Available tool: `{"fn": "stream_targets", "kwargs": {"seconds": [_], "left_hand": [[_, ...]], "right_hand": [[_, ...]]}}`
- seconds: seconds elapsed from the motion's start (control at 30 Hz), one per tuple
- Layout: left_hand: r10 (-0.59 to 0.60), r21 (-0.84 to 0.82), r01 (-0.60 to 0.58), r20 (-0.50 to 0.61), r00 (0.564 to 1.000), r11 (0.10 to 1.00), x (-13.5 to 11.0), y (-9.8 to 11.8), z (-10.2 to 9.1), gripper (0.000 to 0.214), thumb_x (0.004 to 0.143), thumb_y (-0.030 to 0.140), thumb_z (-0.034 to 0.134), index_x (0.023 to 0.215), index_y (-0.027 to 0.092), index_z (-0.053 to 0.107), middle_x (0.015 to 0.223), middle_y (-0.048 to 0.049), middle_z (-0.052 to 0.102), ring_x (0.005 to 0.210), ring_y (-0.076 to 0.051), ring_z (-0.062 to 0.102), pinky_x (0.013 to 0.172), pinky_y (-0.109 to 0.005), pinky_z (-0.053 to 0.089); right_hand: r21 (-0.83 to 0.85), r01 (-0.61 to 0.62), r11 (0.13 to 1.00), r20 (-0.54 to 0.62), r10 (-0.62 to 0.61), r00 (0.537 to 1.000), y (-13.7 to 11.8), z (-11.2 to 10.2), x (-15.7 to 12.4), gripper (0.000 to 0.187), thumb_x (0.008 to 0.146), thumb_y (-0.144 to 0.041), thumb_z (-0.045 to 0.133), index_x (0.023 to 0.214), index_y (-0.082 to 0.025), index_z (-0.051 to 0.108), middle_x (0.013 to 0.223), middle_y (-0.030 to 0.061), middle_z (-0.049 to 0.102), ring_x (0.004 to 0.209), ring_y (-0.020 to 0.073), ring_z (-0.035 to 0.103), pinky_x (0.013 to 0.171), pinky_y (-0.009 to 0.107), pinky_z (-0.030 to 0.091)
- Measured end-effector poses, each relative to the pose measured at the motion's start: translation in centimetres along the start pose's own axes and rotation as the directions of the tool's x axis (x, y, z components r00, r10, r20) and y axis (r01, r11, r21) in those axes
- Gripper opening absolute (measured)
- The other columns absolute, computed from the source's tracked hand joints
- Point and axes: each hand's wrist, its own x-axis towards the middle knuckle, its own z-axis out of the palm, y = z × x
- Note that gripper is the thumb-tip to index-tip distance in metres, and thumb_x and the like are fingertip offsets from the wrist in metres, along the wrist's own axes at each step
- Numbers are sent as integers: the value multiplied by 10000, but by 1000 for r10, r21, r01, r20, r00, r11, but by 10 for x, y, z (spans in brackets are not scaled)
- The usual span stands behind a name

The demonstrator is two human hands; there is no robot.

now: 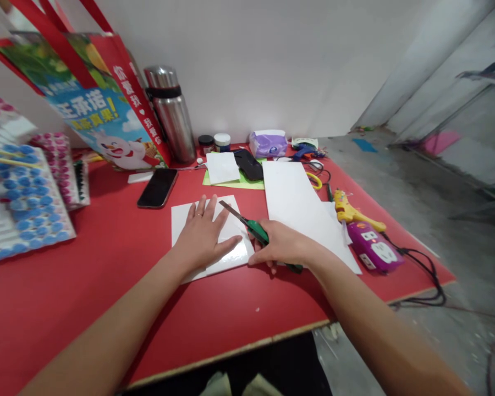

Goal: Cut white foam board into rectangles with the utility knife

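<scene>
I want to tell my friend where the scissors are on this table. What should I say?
Find the big red table and look near its middle, where a left hand lies flat on a white sheet. Just to the right of it, the right hand grips the scissors. Nothing else nearby has bright green handles and grey blades pointing across that sheet.

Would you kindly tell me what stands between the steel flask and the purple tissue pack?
Two small jars stand between them, as the head view shows: a black-lidded jar and, beside it, a white-lidded jar.
</scene>
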Motion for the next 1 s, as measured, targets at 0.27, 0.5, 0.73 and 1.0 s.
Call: {"fn": "stream_targets", "kwargs": {"seconds": [0.27, 0.5, 0.73, 1.0], "left_hand": [[-5, -6, 5, 2, 1000, 1000, 0, -1, 2, 835, 918, 740, 374, 1568, 217, 346, 1677, -172, 182, 1534, -451, 106, 1208, -625, 143], [-27, 26, 26, 45, 999, 999, 4, 0, -4, 755, 958, 670, 352, 1556, 210, 373, 1676, -157, 202, 1528, -451, 138, 1202, -618, 188], [-22, 24, 21, 47, 999, 999, 11, 5, -6, 561, 1039, 386, 224, 1521, 185, 429, 1644, -74, 326, 1538, -387, 168, 1211, -647, 157], [61, 4, -61, -60, 996, 998, 12, 5, 1, 543, 1025, 313, 278, 1456, 39, 461, 1572, -208, 414, 1491, -309, 335, 1221, -480, 252]], "right_hand": [[-211, -90, 973, -96, 71, 993, -5, 4, -2, 476, 677, -339, 836, 899, -232, 428, 518, -53, 602, 434, 191, 636, 323, 208, 407], [101, 46, 994, -93, -36, 995, -2, -6, -8, 284, 760, -260, 763, 848, -201, 499, 543, -66, 559, 438, 92, 522, 419, 191, 399], [111, -49, 993, -245, 75, 967, -24, -15, -12, 52, 973, -238, 479, 961, -192, 499, 706, 26, 676, 475, 146, 626, 457, 246, 483], [-310, -126, 942, -257, 44, 965, -57, -7, 15, 687, 924, -195, 514, 1561, -155, 259, 540, 6, 652, 385, 223, 595, 433, 298, 473]]}}
